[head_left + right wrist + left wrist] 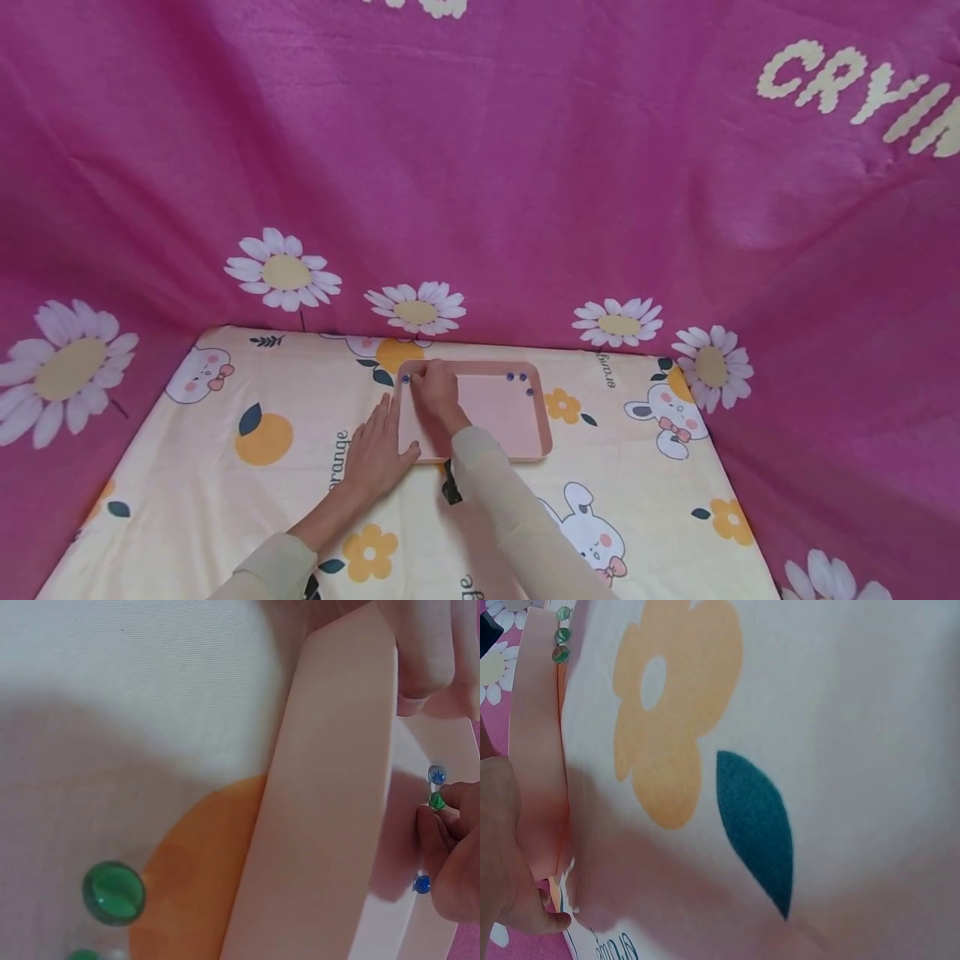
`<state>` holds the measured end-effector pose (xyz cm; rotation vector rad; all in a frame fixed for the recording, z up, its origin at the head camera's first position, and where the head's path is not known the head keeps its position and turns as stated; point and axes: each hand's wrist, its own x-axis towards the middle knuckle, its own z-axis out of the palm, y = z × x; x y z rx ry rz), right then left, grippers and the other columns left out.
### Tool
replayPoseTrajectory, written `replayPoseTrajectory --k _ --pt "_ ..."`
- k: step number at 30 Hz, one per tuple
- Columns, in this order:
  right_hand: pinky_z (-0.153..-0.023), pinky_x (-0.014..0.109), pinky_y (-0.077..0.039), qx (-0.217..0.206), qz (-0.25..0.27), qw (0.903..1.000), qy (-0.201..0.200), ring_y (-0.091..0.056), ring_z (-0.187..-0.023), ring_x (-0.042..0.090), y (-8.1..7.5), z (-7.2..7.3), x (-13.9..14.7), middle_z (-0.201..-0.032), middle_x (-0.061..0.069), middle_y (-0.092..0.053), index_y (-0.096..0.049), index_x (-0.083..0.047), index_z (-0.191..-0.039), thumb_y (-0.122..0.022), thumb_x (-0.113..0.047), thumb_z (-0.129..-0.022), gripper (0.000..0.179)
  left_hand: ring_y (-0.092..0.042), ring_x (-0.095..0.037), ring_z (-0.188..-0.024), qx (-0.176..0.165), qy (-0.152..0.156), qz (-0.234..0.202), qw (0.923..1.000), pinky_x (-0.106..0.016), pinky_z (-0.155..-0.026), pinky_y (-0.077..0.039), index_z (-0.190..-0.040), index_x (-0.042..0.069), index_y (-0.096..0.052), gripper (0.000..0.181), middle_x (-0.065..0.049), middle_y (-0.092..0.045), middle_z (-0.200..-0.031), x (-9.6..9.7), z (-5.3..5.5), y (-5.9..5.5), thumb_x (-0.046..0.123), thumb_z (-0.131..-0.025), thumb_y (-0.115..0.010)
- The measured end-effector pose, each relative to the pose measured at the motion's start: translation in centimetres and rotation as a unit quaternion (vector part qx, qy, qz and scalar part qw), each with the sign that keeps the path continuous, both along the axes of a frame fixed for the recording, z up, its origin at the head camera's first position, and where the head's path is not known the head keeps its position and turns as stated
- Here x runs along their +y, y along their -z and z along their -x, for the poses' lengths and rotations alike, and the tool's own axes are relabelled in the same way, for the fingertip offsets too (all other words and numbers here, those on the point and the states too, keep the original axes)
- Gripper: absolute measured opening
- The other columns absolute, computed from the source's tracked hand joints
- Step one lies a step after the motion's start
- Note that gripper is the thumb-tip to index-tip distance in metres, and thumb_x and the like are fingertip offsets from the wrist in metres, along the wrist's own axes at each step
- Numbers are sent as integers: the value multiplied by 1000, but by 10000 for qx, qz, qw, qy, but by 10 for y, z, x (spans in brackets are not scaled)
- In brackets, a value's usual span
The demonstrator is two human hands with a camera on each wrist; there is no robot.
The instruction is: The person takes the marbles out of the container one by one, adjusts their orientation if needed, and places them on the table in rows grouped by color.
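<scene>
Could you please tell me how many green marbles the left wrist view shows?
3, in a row beside the tray: top marble, middle marble, bottom marble. The tray may hide others.

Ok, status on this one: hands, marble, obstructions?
Right hand pinching green marble inside pink tray. Left hand at tray's left edge. Blue marble close beside the pinched one; nothing visibly blocking.

From the head, the scene is viewed forward and down at some remove, the tray (pixel 502 421), patterned surface (pixel 660 517) and curtain (pixel 525 167) behind being taken in. From the left wrist, the surface is faced closely, the tray being cropped at the left edge. From the right wrist, the tray's wall is shown close and slanted. The tray is shared by all three, the right grip (pixel 459 851) by head and right wrist.
</scene>
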<state>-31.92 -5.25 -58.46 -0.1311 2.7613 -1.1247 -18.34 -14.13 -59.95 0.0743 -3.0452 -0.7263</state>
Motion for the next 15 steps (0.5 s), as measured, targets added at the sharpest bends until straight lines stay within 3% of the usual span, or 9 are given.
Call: replayPoseTrajectory --k 11,15 --pt "-85 33 -57 -93 275 9996 56 -63 -87 18 -3 0 9 -93 3 -70 -76 -4 -102 -66 -14 -94 16 -23 -36 -147 -42 1 184 9998 -57 -115 -25 -159 4 -12 92 -19 -17 -163 2 -1 -1 45 -93 -61" --pt "-73 27 -56 268 296 9991 -147 -60 -77 16 -11 -2 21 -83 2 -65 -70 -4 -96 -69 -13 -92 11 -23 -36 -147 -35 -12 175 9998 -57 -115 -25 -159 3 -10 94 -20 -18 -163 1 -1 -3 44 -93 -62"
